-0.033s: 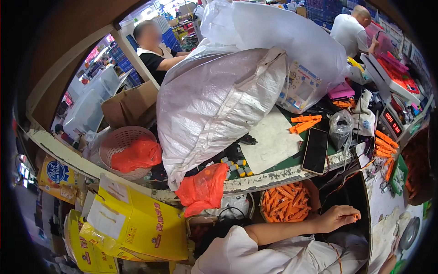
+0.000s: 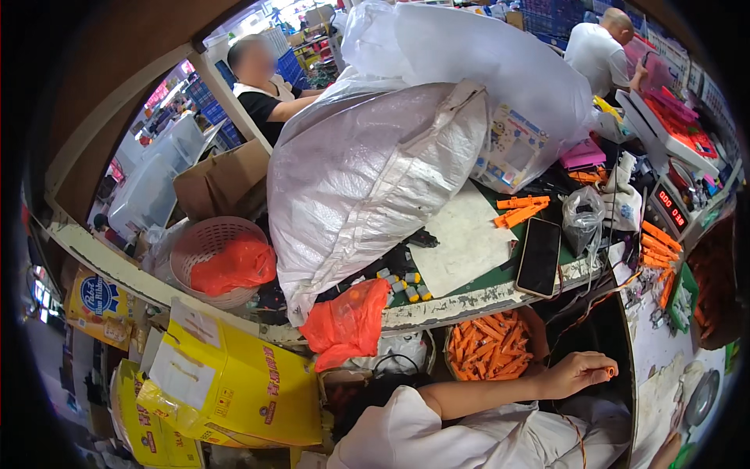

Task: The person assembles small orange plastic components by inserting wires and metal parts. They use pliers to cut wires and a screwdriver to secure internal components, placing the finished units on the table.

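Observation:
My left hand (image 2: 580, 374) is closed round a small orange plastic piece (image 2: 610, 371), whose round end shows at the fingertips. The left forearm stretches across from a white sleeve, just in front of a tub full of orange plastic pieces (image 2: 491, 344). Below it lies light cloth over my lap, with a thin wire (image 2: 576, 438) running across. At the lower right edge a sliver of skin (image 2: 666, 453) may belong to my right arm; its fingers are hidden.
A large white woven sack (image 2: 375, 172) leans over the worn bench. A black phone (image 2: 539, 256), orange parts (image 2: 520, 211) and small grey-yellow motors (image 2: 402, 285) lie there. Yellow cartons (image 2: 242, 383) stand left. A scale with a red display (image 2: 670, 207) is at right. Two people work farther back.

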`<action>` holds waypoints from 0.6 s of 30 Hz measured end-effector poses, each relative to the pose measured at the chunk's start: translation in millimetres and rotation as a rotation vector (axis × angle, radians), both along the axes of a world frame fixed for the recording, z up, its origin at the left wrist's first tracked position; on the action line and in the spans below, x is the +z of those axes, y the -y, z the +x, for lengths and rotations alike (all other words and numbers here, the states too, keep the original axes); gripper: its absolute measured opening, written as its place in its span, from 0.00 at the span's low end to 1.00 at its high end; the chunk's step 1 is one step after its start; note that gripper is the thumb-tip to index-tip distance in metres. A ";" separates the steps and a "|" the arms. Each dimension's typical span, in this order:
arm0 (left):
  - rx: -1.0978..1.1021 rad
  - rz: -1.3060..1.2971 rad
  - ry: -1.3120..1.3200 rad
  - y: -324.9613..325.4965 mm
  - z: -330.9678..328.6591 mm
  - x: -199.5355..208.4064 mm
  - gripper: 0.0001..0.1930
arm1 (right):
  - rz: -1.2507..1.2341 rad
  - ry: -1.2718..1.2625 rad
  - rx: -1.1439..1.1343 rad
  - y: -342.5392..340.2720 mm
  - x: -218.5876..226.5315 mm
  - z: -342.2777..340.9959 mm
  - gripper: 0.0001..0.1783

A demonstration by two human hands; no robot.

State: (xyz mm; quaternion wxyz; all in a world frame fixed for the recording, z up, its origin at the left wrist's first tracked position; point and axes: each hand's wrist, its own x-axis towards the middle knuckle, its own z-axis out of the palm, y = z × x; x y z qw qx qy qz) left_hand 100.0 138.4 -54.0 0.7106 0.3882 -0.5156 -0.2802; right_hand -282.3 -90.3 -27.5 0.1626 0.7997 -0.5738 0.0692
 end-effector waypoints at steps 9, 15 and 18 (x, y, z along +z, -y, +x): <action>0.013 -0.003 0.166 27.9 -35.1 1.6 0.19 | -0.156 0.424 0.509 -86.7 70.5 85.6 0.13; 0.041 -0.027 0.269 43.5 -54.0 11.9 0.18 | 0.028 0.341 0.668 -133.2 91.2 106.8 0.09; 0.043 -0.039 0.312 48.3 -63.6 19.1 0.17 | 0.183 0.356 0.695 -142.2 102.6 108.9 0.06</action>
